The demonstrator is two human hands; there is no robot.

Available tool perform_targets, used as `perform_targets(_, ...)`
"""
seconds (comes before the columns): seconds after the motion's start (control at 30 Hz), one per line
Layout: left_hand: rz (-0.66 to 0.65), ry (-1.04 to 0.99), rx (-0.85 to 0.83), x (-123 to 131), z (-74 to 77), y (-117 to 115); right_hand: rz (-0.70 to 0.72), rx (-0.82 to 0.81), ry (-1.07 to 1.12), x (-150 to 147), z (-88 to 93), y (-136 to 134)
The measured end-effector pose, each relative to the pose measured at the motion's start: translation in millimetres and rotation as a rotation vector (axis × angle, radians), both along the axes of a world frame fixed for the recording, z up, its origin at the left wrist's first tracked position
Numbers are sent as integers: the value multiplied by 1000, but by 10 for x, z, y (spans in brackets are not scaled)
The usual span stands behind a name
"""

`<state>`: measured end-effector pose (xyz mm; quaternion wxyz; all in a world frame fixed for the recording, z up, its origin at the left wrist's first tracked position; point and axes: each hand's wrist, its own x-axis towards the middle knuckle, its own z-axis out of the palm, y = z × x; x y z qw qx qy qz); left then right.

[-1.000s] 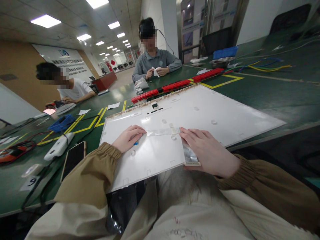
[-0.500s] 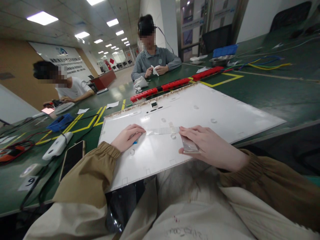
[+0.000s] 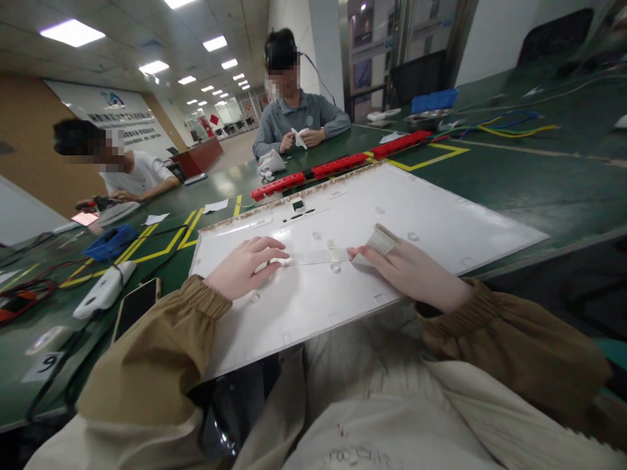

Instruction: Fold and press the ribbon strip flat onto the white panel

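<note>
A large white panel [image 3: 441,215] lies flat on the green table, its near edge over my lap. A thin translucent strip [image 3: 313,257] lies across its middle. My left hand [image 3: 242,266] rests on the panel with its fingertips pressing the strip's left end. My right hand [image 3: 409,269] holds the strip's right end, and the ribbed end piece [image 3: 381,239] sticks up above my fingers.
A phone [image 3: 134,305] and a white device [image 3: 102,291] lie left of the panel, with cables and a blue tray [image 3: 108,240] beyond. Red bars [image 3: 337,166] run behind the panel. Two other people sit at the far side of the table.
My right hand lifted off the panel's near edge and moved up; the piece it held flat now stands raised above the fingers. My left hand's fingers stretched along the strip.
</note>
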<state>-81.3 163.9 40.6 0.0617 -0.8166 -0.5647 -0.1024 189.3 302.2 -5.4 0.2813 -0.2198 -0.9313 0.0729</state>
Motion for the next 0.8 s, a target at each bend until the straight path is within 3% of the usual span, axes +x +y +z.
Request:
perform_targets(0.1,-87,119,-38,293,180,39,-26,-119,27,-35,13,46)
perform_targets(0.17,-145,199,-54,499,205,102,-76,-135,28,-64,23,69)
perform_targets(0.37,-283,244,0,828,-41,384,-120,-206,56,-133,44,110)
perform_targets(0.57,-288,115,45,855,-244,541,-87,-234,128,-130,35,132)
perform_targets(0.8,-305,16,15,842,-341,551,-54,-298,156,-16,-22,96)
